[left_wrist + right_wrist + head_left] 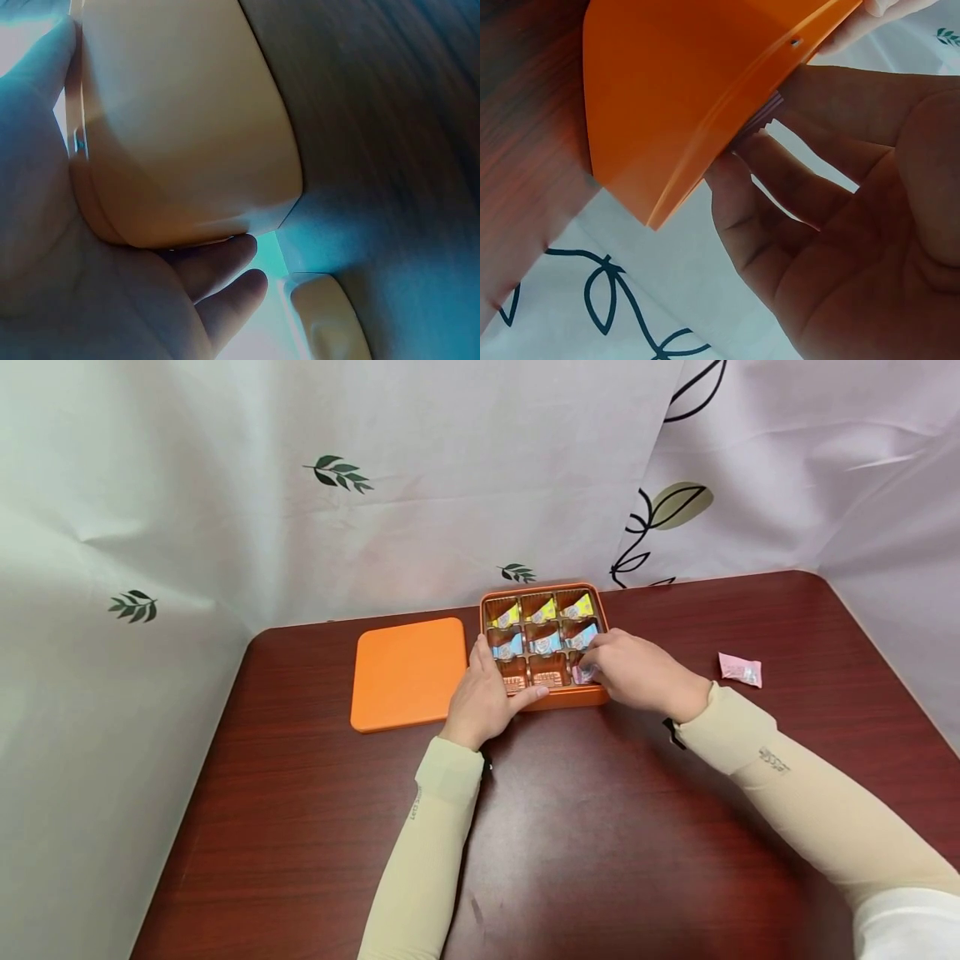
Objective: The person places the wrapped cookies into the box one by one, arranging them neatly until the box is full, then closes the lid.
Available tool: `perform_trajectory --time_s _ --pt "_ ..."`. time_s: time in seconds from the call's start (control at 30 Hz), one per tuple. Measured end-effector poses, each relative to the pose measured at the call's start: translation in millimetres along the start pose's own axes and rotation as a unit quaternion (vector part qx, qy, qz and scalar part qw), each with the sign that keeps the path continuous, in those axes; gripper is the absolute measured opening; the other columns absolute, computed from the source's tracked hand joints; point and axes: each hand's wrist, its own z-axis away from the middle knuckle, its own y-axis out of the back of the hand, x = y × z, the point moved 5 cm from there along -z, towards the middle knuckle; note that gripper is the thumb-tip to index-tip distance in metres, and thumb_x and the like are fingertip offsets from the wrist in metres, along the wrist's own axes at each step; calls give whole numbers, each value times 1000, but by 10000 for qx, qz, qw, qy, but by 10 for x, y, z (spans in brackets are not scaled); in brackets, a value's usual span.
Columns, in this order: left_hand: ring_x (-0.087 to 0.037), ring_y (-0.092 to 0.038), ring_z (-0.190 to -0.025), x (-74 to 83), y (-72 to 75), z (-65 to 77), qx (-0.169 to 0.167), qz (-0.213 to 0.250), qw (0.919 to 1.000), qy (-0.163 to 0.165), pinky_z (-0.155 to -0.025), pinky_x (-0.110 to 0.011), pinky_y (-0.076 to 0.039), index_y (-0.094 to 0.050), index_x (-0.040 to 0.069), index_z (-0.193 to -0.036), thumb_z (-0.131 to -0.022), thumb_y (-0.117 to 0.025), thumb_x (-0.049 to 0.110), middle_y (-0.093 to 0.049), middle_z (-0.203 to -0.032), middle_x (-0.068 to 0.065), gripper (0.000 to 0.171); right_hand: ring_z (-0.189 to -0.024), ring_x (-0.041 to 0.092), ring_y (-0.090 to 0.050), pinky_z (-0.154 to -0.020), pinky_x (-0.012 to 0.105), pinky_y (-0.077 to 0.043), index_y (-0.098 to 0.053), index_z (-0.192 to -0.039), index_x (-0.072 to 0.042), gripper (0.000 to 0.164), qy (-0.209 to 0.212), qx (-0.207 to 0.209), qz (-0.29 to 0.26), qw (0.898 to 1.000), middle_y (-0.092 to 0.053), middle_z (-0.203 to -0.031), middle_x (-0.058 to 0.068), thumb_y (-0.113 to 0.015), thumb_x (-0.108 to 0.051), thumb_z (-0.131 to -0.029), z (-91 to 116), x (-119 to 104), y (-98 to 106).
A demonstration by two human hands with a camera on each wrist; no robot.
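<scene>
An orange box (566, 697) holds a gold tray of square compartments. Yellow-wrapped candies (542, 612) fill its back row, blue-wrapped candies (545, 643) the middle row. At the front-left corner of the box my left hand (480, 702) rests, fingers straight along the left side and thumb on the front rim. My right hand (641, 672) reaches over the right rim and pinches a pink-purple wrapped candy (582, 674) in the front right compartment. The crimped wrapper edge (759, 120) shows between its fingers in the right wrist view. The other two front compartments hold no candy.
Left of the box lies a flat orange lid (408, 675). One pink-wrapped candy (740, 669) lies on the dark red wooden table (585, 835), to the right of my right hand. White patterned cloth (450, 485) hangs behind the table and at both sides.
</scene>
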Motion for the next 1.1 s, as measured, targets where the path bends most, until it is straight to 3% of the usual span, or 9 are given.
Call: perform_trajectory --time_s 0.33,0.6,1.1 --pt "-38 -34 -144 8 -7 0 15 -68 10000 -33 -110 -46 -40 3 -5 -158 -85 -65 70 -11 -164 -26 125 -88 33 -66 -86 47 -52 -77 -88 2 17 188 -159 -77 9997 -68 -89 13 -62 10 -86 -39 1 -49" --pt "-37 -34 -144 4 -15 -2 -33 -77 10000 4 -110 -45 -39 4 -5 -158 -84 -65 71 -11 -164 -26 126 -95 35 -61 -89 45 -52 -76 -95 3 19 23 -370 -33 9993 -66 -94 14 -61 13 -88 3 18 -96" --pt "-38 -38 -142 -6 -22 -8 -8 -106 9999 12 -107 -46 -42 3 -4 -159 -84 -64 71 -10 -165 -24 125 -88 33 -59 -84 45 -52 -75 -87 2 19 14 48 595 9982 -69 -90 15 -63 15 -79 -31 -3 -113"
